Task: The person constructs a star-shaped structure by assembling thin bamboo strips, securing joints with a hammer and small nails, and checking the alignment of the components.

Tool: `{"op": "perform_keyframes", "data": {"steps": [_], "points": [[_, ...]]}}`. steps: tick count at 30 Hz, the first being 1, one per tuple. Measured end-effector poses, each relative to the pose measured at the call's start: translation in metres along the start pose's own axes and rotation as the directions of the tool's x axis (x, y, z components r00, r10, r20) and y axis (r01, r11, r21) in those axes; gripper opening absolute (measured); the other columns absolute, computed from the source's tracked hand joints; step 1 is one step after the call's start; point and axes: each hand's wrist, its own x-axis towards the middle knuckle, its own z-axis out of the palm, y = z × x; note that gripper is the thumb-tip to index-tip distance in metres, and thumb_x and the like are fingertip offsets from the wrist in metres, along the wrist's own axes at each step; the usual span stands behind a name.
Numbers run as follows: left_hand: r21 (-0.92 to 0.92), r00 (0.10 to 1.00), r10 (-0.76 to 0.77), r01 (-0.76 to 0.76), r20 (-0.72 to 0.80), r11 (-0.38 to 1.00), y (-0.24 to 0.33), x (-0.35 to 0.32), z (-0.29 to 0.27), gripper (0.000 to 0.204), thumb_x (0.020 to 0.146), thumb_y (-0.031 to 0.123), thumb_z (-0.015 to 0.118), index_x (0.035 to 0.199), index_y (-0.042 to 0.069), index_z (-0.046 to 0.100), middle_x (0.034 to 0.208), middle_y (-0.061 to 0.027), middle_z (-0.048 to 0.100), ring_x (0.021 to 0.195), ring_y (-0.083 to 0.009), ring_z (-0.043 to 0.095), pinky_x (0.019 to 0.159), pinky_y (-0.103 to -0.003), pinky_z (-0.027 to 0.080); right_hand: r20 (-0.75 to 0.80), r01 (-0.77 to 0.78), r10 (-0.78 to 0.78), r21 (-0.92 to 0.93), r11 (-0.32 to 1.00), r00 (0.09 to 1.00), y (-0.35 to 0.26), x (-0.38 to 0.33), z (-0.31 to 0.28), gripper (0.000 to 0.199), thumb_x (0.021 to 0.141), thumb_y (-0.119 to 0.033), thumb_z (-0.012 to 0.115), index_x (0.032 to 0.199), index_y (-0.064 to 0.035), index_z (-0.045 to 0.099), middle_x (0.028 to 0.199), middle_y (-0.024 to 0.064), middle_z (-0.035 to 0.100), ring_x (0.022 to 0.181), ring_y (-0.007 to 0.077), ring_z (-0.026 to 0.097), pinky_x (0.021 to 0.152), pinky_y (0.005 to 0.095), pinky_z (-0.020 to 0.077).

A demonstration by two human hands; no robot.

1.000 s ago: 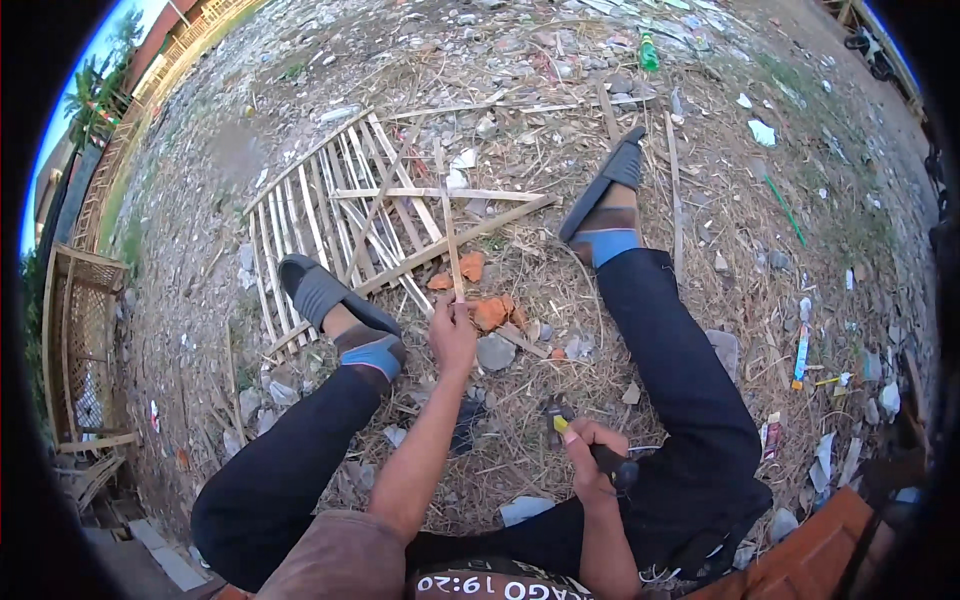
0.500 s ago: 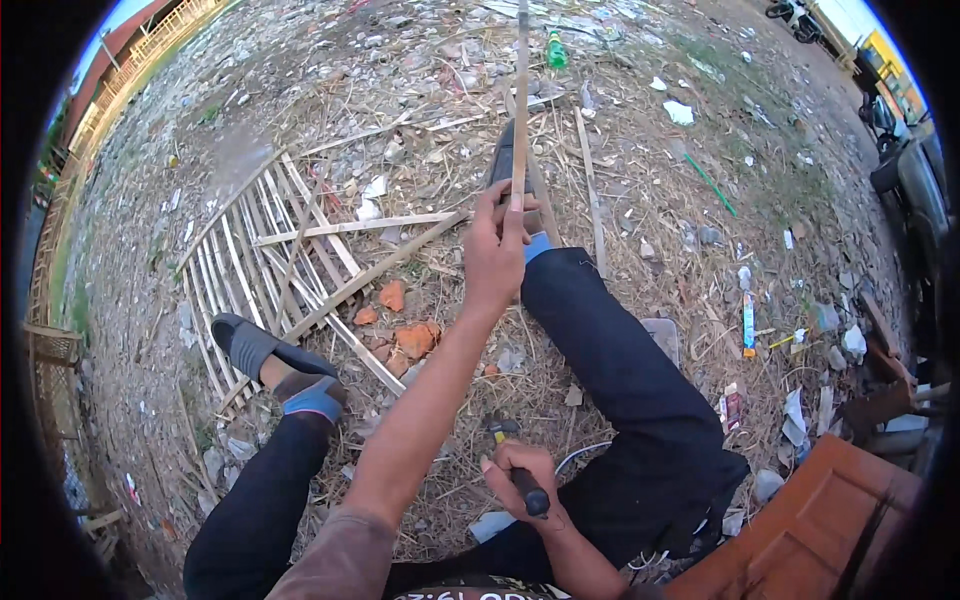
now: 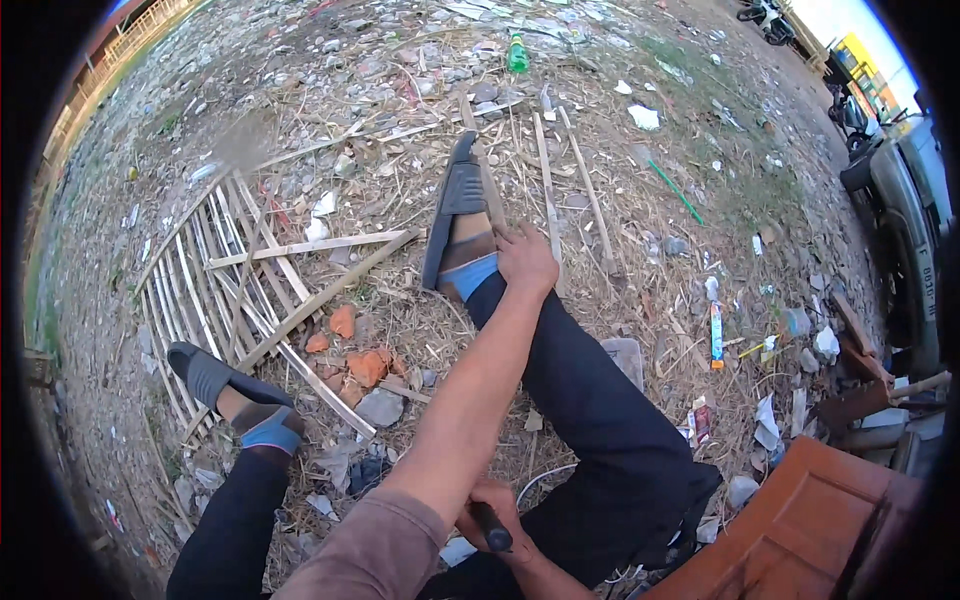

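Left hand (image 3: 528,258) is seen stretched forward across the body, back turned up, fingers bent at the near end of a strip (image 3: 488,180) lying beside the right slipper (image 3: 458,205). Whether the strip is gripped or merely touched cannot be told; the fingertips are hidden. The hem of the right trouser leg (image 3: 590,400) is overlapped by the hand.

Right hand (image 3: 495,505) is held low, close to the lap, partly covered by the left arm. A tool (image 3: 490,525) is grasped in it, fingers wrapped about the black handle, butt end pointed toward the body. The tool's far end is hidden.

Two thin sticks (image 3: 546,190) are laid out to the right of the strip, roughly lengthwise, well apart from the slat frame (image 3: 265,255). The frame is spread flat on the ground at left, its slats set side by side, a few laid crosswise. Its near corner is overlapped by the left slipper (image 3: 205,380). Orange brick pieces (image 3: 367,367) are scattered just beside the frame, a grey stone (image 3: 381,408) near them.

Dry straw and litter are strewn all around. A green bottle (image 3: 517,55) is noted farther off; a brown panel (image 3: 800,520) at lower right.
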Motion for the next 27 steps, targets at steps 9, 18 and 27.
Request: {"op": "perform_keyframes", "data": {"steps": [9, 18, 27], "points": [[0.335, 0.988, 0.083, -0.035, -0.131, 0.941, -0.016, 0.011, 0.029, 0.057, 0.083, 0.018, 0.064, 0.135, 0.002, 0.046, 0.134, -0.0391, 0.044, 0.113, -0.0391, 0.057, 0.094, -0.044, 0.046, 0.069, 0.105, -0.108, 0.052, 0.993, 0.992, 0.003, -0.001, 0.008, 0.023, 0.07, 0.002, 0.069, 0.065, -0.0006, 0.047, 0.06, 0.0089, 0.046, 0.058, 0.0236, 0.05, 0.059, 0.0362, 0.0393], [-0.498, 0.997, -0.073, 0.049, -0.027, 0.866, -0.021, 0.028, -0.023, 0.069, 0.081, 0.006, 0.061, 0.141, 0.0, 0.029, 0.119, -0.0314, 0.054, 0.104, -0.0439, 0.061, 0.086, -0.05, 0.051, 0.052, 0.065, -0.067, 0.036, 0.997, 0.996, 0.011, -0.005, 0.007, 0.027, 0.076, 0.004, 0.068, 0.064, -0.0011, 0.044, 0.058, 0.0081, 0.042, 0.054, 0.0214, 0.046, 0.054, 0.033, 0.0363], [-0.973, 0.965, 0.181, 0.211, 0.191, -0.098, -0.057, -0.052, -0.142, 0.059, 0.101, 0.012, 0.048, 0.15, 0.006, 0.016, 0.125, -0.0146, 0.058, 0.062, -0.0108, 0.053, 0.059, -0.028, 0.051, 0.053, 0.08, -0.08, -0.007, 0.997, 0.995, 0.002, -0.006, 0.001, 0.034, 0.077, 0.004, 0.067, 0.061, -0.0032, 0.037, 0.056, 0.006, 0.037, 0.051, 0.0198, 0.04, 0.054, 0.0332, 0.0338]]}}
